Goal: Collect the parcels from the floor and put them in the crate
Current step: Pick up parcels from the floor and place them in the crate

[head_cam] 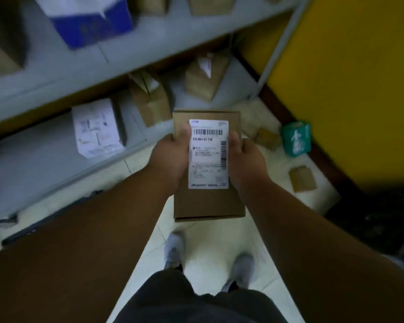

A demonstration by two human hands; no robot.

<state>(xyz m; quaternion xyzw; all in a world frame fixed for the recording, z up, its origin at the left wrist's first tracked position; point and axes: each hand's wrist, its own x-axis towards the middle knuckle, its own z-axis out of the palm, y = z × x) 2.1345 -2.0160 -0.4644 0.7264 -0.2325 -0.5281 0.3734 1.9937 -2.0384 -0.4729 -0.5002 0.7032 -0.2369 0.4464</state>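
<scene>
Head view: I am holding labelled parcel, left hand and right hand both gripping its sides. Green parcel, small brown parcel remaining on floor near yellow wall. Crate not showing.

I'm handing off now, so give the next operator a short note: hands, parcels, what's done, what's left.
Left hand and right hand both grip the labelled cardboard parcel, held above the floor with its label facing up.
On the floor to the right: a green packet, a small brown box and a blurred brown parcel.
The crate is not in view.
Done: one parcel picked up.
Left: put it in the crate, then collect the floor parcels.
</scene>
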